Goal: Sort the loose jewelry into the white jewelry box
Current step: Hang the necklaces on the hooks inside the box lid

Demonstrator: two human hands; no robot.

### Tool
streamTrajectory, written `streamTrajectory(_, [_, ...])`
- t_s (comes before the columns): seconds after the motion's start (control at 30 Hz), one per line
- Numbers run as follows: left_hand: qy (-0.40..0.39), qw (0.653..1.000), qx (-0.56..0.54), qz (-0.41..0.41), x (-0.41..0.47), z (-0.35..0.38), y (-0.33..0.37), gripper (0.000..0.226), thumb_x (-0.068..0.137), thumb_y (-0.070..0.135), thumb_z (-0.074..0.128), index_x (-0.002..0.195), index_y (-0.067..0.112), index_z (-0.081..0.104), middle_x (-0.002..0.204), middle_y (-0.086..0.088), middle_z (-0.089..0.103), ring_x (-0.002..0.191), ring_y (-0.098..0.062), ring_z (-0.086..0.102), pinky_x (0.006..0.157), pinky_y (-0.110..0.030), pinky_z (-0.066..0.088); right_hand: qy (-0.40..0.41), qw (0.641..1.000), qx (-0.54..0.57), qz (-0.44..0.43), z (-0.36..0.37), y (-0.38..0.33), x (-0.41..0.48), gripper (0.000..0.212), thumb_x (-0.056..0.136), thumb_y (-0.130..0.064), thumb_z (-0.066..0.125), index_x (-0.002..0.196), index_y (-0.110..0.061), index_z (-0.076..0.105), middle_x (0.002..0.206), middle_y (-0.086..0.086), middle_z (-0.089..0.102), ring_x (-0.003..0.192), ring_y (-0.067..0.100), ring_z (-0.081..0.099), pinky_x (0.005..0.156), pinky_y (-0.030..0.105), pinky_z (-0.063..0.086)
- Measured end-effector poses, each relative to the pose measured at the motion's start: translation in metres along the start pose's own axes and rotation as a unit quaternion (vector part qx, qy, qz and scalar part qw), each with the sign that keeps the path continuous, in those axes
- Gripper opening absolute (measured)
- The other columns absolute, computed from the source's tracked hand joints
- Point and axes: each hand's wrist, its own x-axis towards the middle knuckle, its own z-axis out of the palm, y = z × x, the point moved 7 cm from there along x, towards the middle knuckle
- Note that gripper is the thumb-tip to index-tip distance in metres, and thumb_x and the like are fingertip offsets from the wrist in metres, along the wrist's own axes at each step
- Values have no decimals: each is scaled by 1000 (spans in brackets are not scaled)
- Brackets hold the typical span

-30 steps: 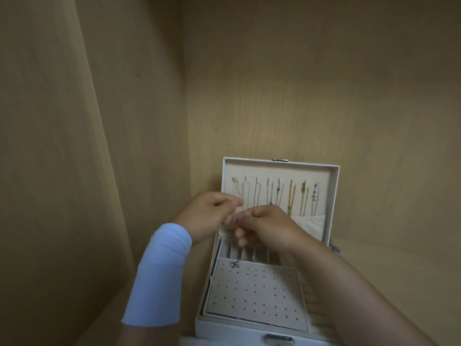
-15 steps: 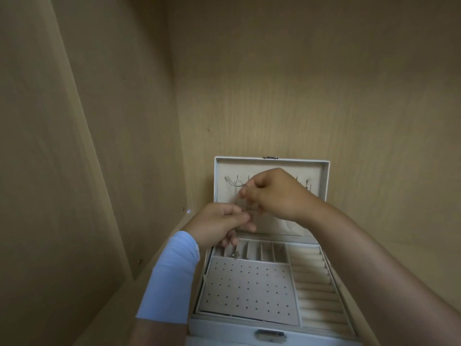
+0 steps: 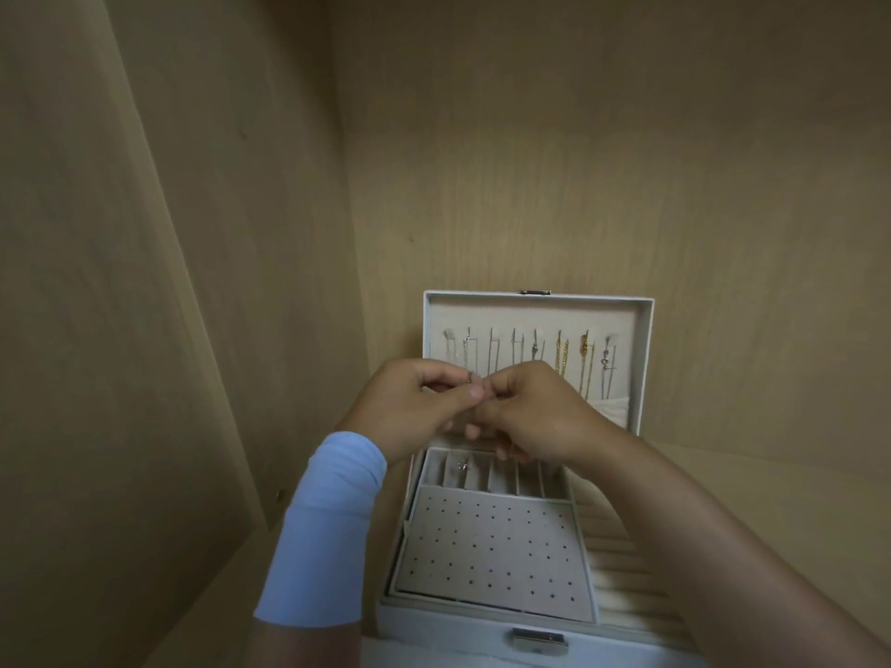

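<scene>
Down from the lid's hooks comes the right hand [image 3: 535, 412], now level with the left hand [image 3: 410, 407]. Several necklaces [image 3: 561, 364] already hang in the white jewelry box [image 3: 646, 359], which stands open near the back edge of the shelf [image 3: 795, 479]. One trinket [image 3: 462, 466] lies in a rear compartment. The earring panel [image 3: 492, 547] looks bare, so much seems left. Both hands pinch a small silver piece [image 3: 471, 377] between thumb and fingertips, in front of the lid.

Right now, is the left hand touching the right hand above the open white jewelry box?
Touching. The head view shows the left hand and right hand meeting at the fingers, pinching a small silver jewelry piece between them.
</scene>
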Motion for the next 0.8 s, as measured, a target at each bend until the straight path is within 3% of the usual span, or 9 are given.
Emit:
streamTrajectory(0.13, [70,997,-36,-11,2,-19,-6,9,85,13,72,91,21,72,75,3,69,61,-10,60,53,-19,45,40,997,-55,-32,-9,-12,12,21,91,-19,71,74,-7,76,65,7,72,47,16,58,45,21,44])
streamTrajectory(0.33, [218,975,-9,-46,11,-38,-39,18,83,9,63,83,27,64,83,4,65,77,-13,61,74,-23,47,132,990,4,-39,-25,-34,35,17,90,-13,71,77,-3,75,78,1,76,46,19,61,43,23,46])
streamTrajectory(0.43, [222,970,6,-94,14,-27,-50,14,83,18,62,94,27,59,90,8,63,81,-11,60,67,-23,43,155,987,-5,-49,-27,-40,44,12,88,-13,72,78,-6,75,79,11,76,53,29,68,45,24,46])
streamTrajectory(0.53, [203,971,44,-119,20,-18,-59,26,81,30,61,105,26,56,100,8,63,92,-16,61,82,-30,49,160,986,3,-48,-24,-38,51,10,87,-14,73,81,-6,76,79,11,76,58,27,71,46,25,47])
streamTrajectory(0.6, [196,970,76,-126,23,-14,-61,28,80,38,62,102,20,59,96,4,65,93,-23,62,87,-36,51,162,986,4,-48,-22,-34,54,10,87,-15,73,80,-9,76,79,9,77,59,25,73,48,26,46])
streamTrajectory(0.7, [210,966,93,-119,25,-13,-60,33,82,44,62,89,11,61,85,-5,68,81,-29,64,74,-35,52,168,983,-18,-64,-22,-32,55,9,87,-15,74,79,-14,77,83,-4,78,58,21,73,53,25,47])
streamTrajectory(0.8, [198,970,78,-116,28,-13,-60,32,85,42,61,76,12,55,65,0,56,61,-23,52,60,-30,44,173,980,-33,-96,-20,-34,53,7,87,-15,74,83,-18,78,91,-12,77,55,21,73,62,26,54])
